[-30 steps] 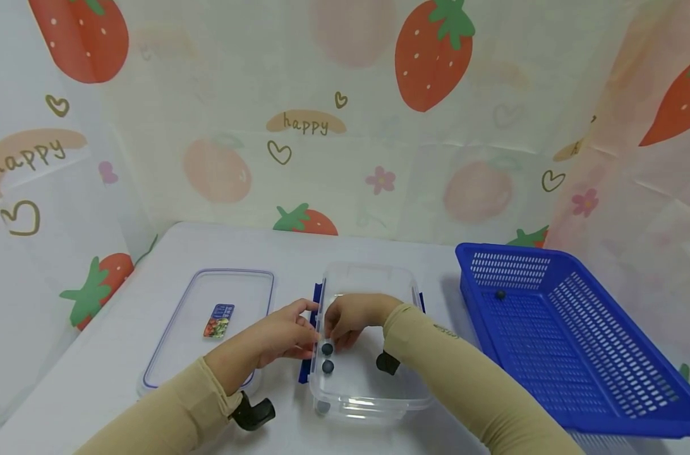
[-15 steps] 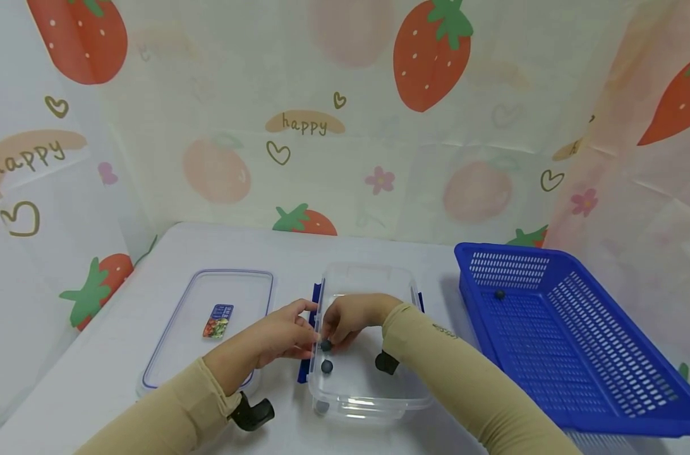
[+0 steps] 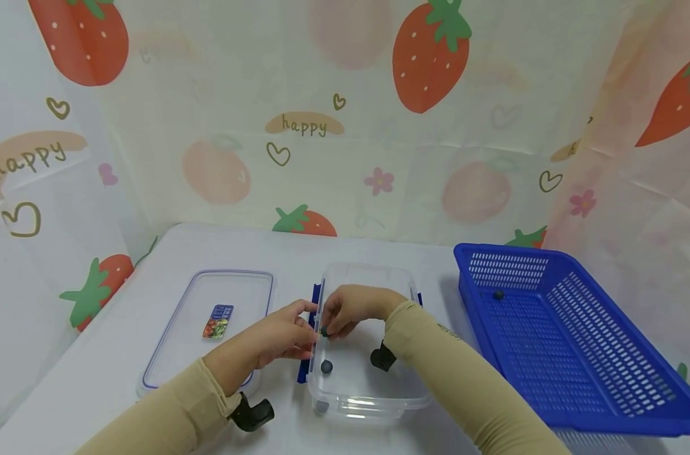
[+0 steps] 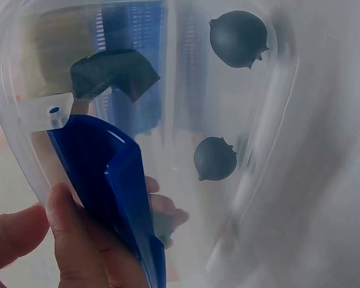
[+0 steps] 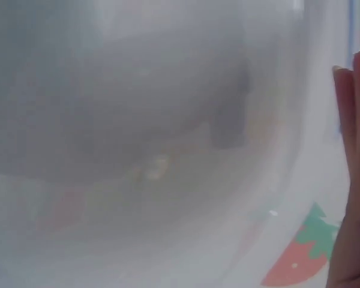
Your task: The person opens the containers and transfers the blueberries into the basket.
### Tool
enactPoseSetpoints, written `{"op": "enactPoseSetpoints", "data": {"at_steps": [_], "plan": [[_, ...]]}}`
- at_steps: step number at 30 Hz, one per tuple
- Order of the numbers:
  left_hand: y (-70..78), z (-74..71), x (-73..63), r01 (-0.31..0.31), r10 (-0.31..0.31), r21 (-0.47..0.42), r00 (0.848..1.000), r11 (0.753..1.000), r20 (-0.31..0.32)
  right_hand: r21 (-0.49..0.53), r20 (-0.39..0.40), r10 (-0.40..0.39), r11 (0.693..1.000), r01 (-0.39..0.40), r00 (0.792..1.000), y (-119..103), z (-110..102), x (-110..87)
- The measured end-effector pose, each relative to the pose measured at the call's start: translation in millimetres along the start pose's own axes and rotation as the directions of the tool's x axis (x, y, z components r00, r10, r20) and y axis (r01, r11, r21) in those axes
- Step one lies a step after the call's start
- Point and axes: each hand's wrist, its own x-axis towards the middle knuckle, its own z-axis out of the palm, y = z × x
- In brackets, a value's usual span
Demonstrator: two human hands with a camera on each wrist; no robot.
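In the head view, my right hand (image 3: 353, 308) reaches into a clear plastic box (image 3: 379, 398). Its thumb and fingers pinch a small dark blueberry (image 3: 325, 331), half hidden, by the box's left wall. Nearer the front lies another blueberry (image 3: 326, 366). A further dark round shape (image 3: 322, 406) shows dimly through the front wall. My left hand (image 3: 282, 335) rests its spread fingers against the box's left side and blue latch (image 3: 303, 371). Two blueberries, the larger-looking one (image 4: 239, 39) at the top, show through the plastic in the left wrist view. The right wrist view is mostly blurred plastic.
A blue perforated basket (image 3: 572, 341) stands to the right, with one blueberry (image 3: 498, 295) in its far corner. To the left lies a clear lid (image 3: 191, 354) with a blue seal and a colourful label (image 3: 218, 321). A strawberry-patterned curtain (image 3: 333, 170) hangs behind the white table (image 3: 368, 246).
My right hand has taken hold of a blueberry and moved it slightly toward the far end, along the box's left wall. The left hand and the nearer blueberry have stayed put.
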Motion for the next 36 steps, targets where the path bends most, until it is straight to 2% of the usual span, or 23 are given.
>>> {"op": "enactPoseSetpoints", "data": {"at_steps": [12, 18, 23, 28, 32, 36], "plan": [[-1.0, -1.9, 0.4, 0.009, -0.009, 0.000, 1.000, 1.000, -0.006, -0.020, -0.046, -0.040, 0.999, 0.039, 0.998, -14, -15, -7.6], [-1.2, -2.2, 0.8, 0.016, -0.016, -0.006, 1.000, 1.000, 0.007, -0.051, -0.085, -0.057, 0.997, 0.053, 0.995, -21, -29, -19.8], [0.6, -2.0, 0.1, 0.016, -0.016, -0.011, 1.000, 1.000, 0.011, -0.076, -0.157, -0.079, 0.995, 0.067, 0.984, -26, -51, -42.7], [1.8, -0.2, -1.6, 0.005, -0.005, -0.014, 1.000, 1.000, 0.009, -0.039, -0.233, -0.116, 0.993, 0.110, 0.965, -24, -81, -75.1], [1.8, 0.3, -1.8, 0.002, -0.002, -0.018, 1.000, 1.000, 0.008, -0.013, -0.306, -0.135, 0.990, 0.138, 0.942, -16, -102, -103.5], [1.5, 0.1, -2.0, 0.005, -0.005, -0.014, 1.000, 1.000, 0.001, 0.029, -0.379, -0.141, 0.986, 0.164, 0.914, 4, -123, -126.4]]}}
